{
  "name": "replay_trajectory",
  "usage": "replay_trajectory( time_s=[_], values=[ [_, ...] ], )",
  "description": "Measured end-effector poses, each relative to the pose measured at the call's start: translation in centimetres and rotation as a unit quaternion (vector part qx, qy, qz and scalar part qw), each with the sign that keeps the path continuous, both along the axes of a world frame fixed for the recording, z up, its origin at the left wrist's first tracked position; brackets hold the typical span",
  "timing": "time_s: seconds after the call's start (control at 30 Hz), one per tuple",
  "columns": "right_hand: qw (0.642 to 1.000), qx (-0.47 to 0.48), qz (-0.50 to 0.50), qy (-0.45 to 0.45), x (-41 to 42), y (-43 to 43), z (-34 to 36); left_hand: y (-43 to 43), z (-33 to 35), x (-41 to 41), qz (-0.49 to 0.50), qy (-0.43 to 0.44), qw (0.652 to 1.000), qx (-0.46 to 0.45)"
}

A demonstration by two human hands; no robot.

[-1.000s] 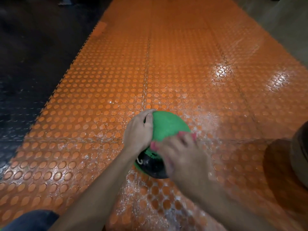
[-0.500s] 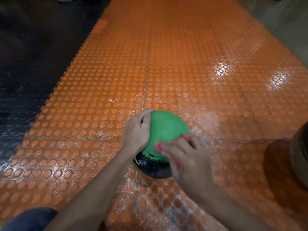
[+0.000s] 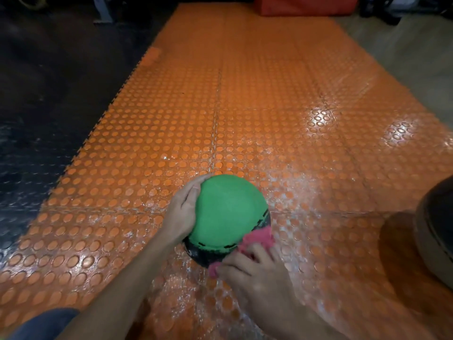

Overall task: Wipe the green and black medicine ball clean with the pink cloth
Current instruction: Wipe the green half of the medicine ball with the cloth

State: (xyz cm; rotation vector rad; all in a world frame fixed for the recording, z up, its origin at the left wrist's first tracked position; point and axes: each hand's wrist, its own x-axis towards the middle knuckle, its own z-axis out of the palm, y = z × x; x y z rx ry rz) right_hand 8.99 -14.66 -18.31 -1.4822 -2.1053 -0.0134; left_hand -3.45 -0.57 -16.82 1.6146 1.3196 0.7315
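The green and black medicine ball (image 3: 226,212) sits on the orange studded floor mat (image 3: 269,106), green half up and black band along its near lower edge. My left hand (image 3: 182,212) holds the ball's left side, fingers curved over the top edge and thumb on the green. My right hand (image 3: 255,273) grips the bunched pink cloth (image 3: 255,240) and presses it against the ball's lower right, on the black band. Part of the cloth is hidden under my fingers.
White dusty residue covers the mat around and in front of the ball. A dark round object (image 3: 436,229) stands at the right edge. A black floor (image 3: 49,94) borders the mat on the left, and a red block (image 3: 304,4) lies at the far end.
My right hand slid with the cloth from the ball's upper right down to its lower right, uncovering more of the green top. The left hand stayed on the left side.
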Motion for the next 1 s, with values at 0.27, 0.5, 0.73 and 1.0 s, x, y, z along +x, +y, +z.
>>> replay_trajectory(
  time_s=[0.27, 0.5, 0.73, 1.0],
  values=[
    [0.919, -0.049, -0.194, 0.339, 6.7, 7.0, 5.1, -0.7, 1.2, -0.8, 0.063, 0.127, 0.989, 0.045],
    [0.926, -0.254, -0.17, 0.223, 2.1, 13.8, 4.4, -2.4, 0.0, -1.2, 0.091, 0.114, 0.984, 0.102],
    [0.996, 0.051, -0.037, 0.056, -1.9, 5.0, 1.1, -1.7, -0.8, -1.8, 0.098, 0.108, 0.985, 0.092],
    [0.902, -0.162, -0.286, 0.28, 4.0, 10.2, 1.1, -2.3, -0.9, 1.8, 0.089, 0.191, 0.971, 0.115]
  ],
)
